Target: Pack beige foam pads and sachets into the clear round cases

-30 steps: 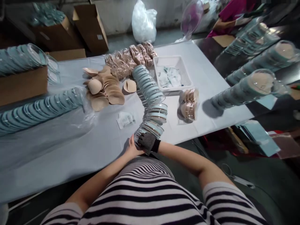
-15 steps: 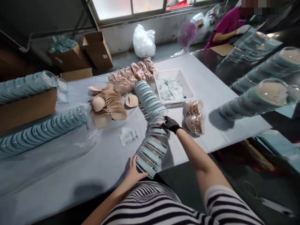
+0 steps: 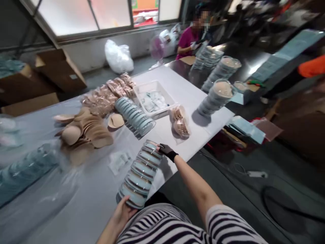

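Two hands clasp one short row of clear round blue-rimmed plastic cases [image 3: 140, 176] by its ends, near the grey table's [image 3: 88, 189] front edge. The bare left hand [image 3: 123, 213] cups the near end at six o'clock; the black-gloved right hand [image 3: 166, 151] presses the far end at one o'clock. Tan foam pads [image 3: 86, 130] lie at eleven o'clock.

The person's bare left hand [image 3: 125, 212] sits low near the striped torso, palm up and fingers cupped. The right arm stretches forward, elbow nearly straight, its black-gloved right hand [image 3: 166, 151] turned palm-left with fingers pressed flat.
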Tool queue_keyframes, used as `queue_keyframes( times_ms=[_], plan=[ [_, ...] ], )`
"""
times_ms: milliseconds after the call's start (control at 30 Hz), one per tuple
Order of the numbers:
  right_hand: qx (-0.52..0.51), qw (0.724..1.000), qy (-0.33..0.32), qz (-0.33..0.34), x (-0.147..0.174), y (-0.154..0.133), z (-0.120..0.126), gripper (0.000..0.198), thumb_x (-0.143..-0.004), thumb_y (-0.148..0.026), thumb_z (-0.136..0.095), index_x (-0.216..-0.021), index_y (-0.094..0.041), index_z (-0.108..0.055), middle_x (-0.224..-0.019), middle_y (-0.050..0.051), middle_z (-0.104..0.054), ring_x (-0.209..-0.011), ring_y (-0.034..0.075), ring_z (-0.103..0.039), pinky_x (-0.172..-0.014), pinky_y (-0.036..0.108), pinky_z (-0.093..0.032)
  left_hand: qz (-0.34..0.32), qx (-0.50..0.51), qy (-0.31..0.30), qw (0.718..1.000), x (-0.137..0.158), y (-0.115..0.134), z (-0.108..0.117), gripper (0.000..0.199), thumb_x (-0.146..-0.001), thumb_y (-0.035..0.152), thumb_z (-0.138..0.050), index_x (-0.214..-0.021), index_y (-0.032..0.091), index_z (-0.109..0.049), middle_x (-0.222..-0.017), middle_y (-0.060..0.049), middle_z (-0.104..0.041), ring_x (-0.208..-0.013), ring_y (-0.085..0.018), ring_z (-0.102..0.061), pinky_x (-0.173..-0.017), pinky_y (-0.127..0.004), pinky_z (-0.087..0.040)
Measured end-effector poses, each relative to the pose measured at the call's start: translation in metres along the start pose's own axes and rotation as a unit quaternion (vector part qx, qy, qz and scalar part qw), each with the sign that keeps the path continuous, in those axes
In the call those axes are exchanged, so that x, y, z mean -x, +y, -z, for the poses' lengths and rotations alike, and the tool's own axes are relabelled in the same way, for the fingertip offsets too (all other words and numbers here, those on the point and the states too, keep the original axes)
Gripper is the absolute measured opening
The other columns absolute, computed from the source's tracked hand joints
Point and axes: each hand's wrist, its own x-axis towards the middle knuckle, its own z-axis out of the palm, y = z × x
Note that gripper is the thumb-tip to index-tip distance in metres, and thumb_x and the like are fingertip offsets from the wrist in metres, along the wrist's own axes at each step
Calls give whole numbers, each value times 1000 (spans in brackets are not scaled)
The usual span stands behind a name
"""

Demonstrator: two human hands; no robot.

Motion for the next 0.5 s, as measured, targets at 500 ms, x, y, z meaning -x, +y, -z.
queue_keyframes(
  times_ms=[500],
  plan=[
    [217,851,395,270,249,-46,176,66,-76,-71,-62,-131,-34,-59,-148,8,-45,-142,37,-31,-115,56,-31,-151,-162,-263,939,-71,106,-262,87,-59,92,-35,-134,50,-55,-118,10,-69,-126,-25,-56,-106,-49,-47]
  ],
)
